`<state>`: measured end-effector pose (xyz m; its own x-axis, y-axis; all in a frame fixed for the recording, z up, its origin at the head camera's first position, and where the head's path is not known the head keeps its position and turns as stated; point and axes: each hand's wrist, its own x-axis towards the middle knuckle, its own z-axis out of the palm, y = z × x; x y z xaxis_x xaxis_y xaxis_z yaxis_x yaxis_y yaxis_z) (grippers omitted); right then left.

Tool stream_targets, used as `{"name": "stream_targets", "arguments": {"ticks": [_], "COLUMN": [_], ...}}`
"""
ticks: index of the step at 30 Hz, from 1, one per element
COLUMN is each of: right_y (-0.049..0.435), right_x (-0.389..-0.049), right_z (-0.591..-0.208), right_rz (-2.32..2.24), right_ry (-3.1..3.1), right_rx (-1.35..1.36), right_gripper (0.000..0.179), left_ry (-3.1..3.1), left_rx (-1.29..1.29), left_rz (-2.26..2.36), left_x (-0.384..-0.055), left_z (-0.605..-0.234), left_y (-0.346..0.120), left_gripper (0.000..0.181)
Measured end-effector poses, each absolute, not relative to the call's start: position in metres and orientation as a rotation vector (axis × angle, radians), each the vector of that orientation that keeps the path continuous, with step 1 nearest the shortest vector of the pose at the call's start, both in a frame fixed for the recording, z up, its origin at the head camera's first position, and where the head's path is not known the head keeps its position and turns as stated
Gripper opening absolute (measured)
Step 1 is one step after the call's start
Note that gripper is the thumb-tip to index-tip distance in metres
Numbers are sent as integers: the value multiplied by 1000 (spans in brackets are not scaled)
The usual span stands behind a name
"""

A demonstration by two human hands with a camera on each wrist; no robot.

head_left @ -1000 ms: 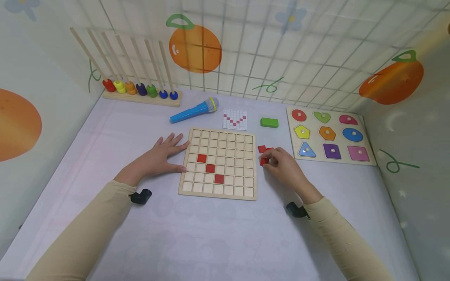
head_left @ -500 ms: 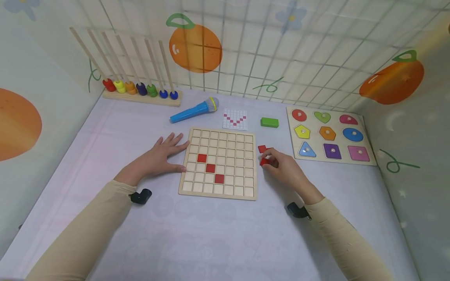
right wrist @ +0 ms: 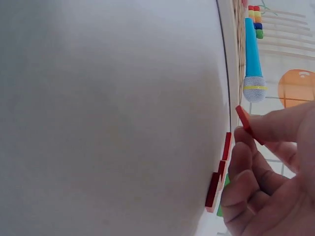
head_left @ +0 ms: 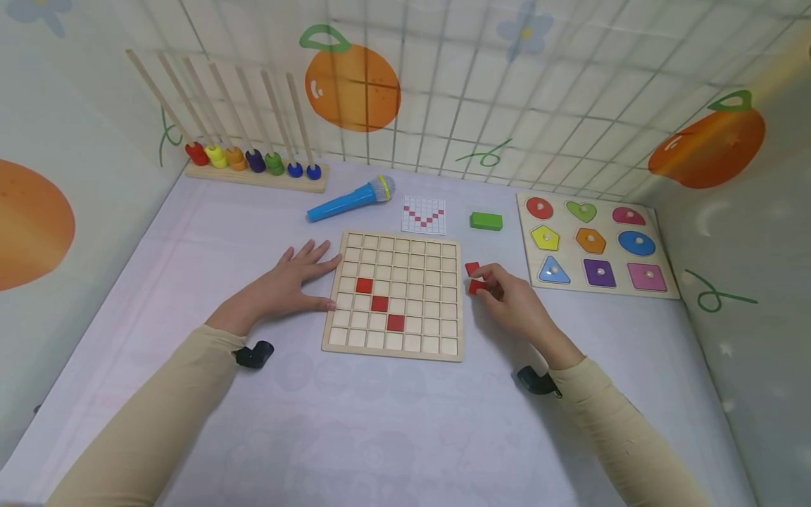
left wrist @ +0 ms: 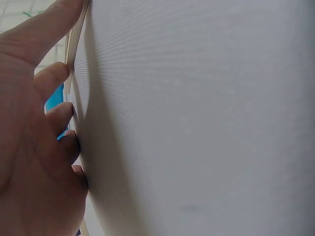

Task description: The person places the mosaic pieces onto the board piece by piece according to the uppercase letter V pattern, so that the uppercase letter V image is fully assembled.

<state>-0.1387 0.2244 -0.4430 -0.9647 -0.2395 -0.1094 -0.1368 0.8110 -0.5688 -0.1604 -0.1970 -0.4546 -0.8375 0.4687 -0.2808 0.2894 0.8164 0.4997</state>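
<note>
A wooden grid board [head_left: 418, 348] lies mid-table with three red square tiles, one of them this tile [head_left: 379, 304], in a diagonal of its cells. My left hand [head_left: 285, 285] is spread flat at the board's left side, thumb and index fingertip touching its edge. To the right of the board, my right hand [head_left: 516, 303] pinches a red square tile [right wrist: 243, 118] between thumb and index finger, held tilted off the table in the right wrist view. Several loose red tiles [right wrist: 213, 189] lie beneath that hand, mostly hidden in the head view.
Behind the board lie a blue toy microphone [head_left: 345, 203], a pattern card [head_left: 415, 224] and a green block [head_left: 486, 222]. A wooden rack with rods and coloured beads [head_left: 253, 179] stands back left. At the right is a shape puzzle board [head_left: 570, 271].
The tile in my right hand has turned and risen slightly near the loose tiles. My left hand and the board have stayed put.
</note>
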Motion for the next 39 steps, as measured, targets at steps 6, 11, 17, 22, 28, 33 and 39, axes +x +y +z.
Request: {"name": "stream_targets", "arguments": {"ticks": [6,11,17,22,28,33,39], "right_y": [223,220,214,207,199,189,178], "right_x": [-139,-140,-141,-142,-144,-145,-147], "right_z": [-440,-439,-436,-433,-432,-431,-430], "right_rz": [-900,-916,-961,-995,-1002,-1010,-1023], "right_ry": [2839,2838,2816,2798,2784,2770,2745], "right_rx": [-307,-339,-393,-429,-453,-454,-488], "right_gripper": [27,27,25,25,24,22,22], "left_ry": [2604,2594,2594,2596,2599,2603,2605], "left_rx": [564,553,564,567,567,570,566], "left_rz": [625,622,622,621,631,642,637], "left_x": [-161,-161,-160,-160,-160,-160,-160], "left_z": [-455,-453,-453,-454,-454,-455,-455], "left_y": [-197,-197,-197,-197,-197,-197,-197], "left_gripper": [100,99,100,99,99,99,100]}}
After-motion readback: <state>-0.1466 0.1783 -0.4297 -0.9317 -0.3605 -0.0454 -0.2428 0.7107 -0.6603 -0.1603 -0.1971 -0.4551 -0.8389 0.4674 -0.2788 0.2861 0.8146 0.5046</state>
